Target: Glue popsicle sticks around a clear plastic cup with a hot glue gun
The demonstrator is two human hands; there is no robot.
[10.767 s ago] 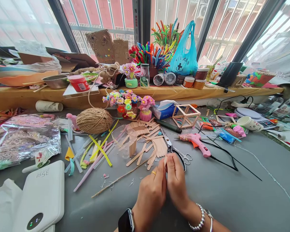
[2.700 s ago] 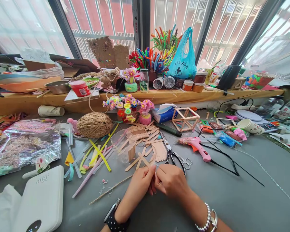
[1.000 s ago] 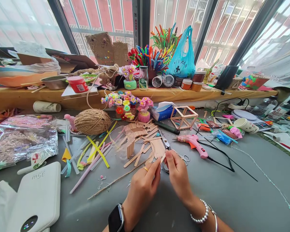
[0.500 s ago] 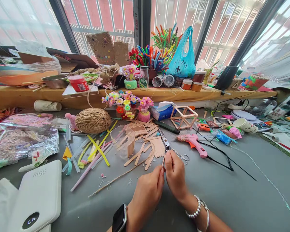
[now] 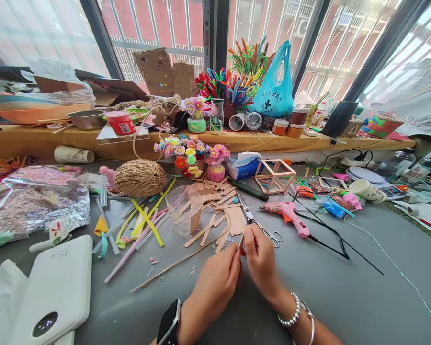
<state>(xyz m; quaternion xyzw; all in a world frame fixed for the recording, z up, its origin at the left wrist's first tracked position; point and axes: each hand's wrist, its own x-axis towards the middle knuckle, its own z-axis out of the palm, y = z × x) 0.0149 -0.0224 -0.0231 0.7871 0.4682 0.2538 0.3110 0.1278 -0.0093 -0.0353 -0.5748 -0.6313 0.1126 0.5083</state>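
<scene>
Both hands (image 5: 218,274) pinch a slim wooden stick (image 5: 241,242) near smooth, round-ended craft sticks (image 5: 236,219).

Bright daylight comes thru the windows (image 5: 158,31) at the back; they are nearly white in upper L & R corners. Foil bag (image 5: 39,203) at L gives strong glare; worktop (image 5: 129,318) has weak shine w/ soft shadows. Wide lens distorts the edges: window frames (image 5: 101,40) lean outward, power bank (image 5: 62,282) looks stretched. Centre is sharp, far R edge approx. soft.
</scene>
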